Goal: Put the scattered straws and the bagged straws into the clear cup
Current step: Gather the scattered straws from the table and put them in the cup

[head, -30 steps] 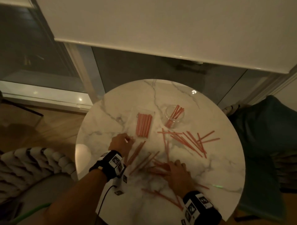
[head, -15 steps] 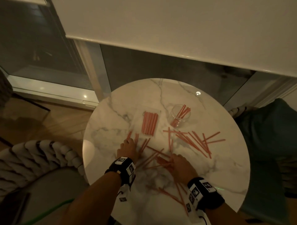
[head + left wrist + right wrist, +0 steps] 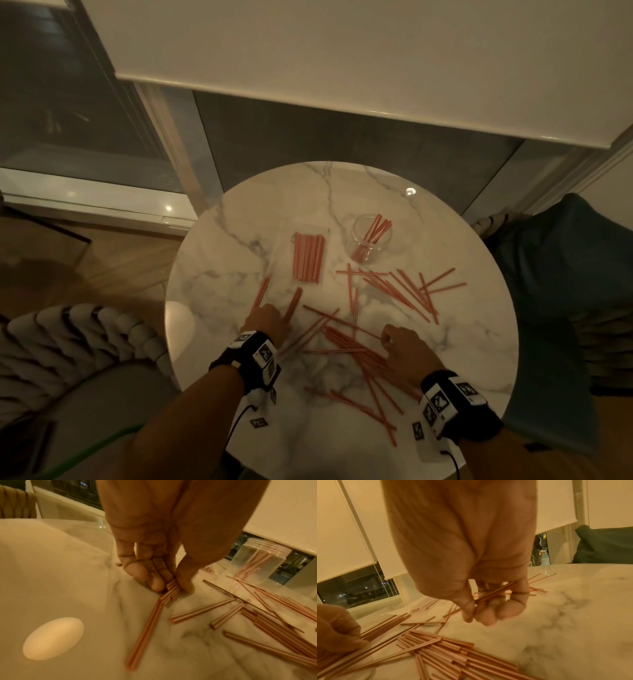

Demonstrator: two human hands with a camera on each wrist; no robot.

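Note:
Red-striped straws (image 3: 394,291) lie scattered over the round marble table (image 3: 479,342). A clear cup (image 3: 371,236) with a few straws in it stands at the back, and a clear bag of straws (image 3: 308,257) lies flat to its left. My left hand (image 3: 270,320) pinches a small bunch of straws (image 3: 171,589) between thumb and fingers against the tabletop. My right hand (image 3: 404,349) holds a thin straw (image 3: 494,592) in its curled fingers just above the table, beside a loose pile of straws (image 3: 356,349). The cup (image 3: 259,563) also shows in the left wrist view.
A knitted chair back (image 3: 68,339) stands at the left and a dark cushioned seat (image 3: 575,274) at the right. Behind the table is a window with a lowered white blind (image 3: 342,51). A bright lamp reflection (image 3: 180,325) lies on the table's left edge.
My left hand has drawn back toward me and now pinches a bunch of straws. My right hand has shifted right and lifted off the pile with a straw in its fingers.

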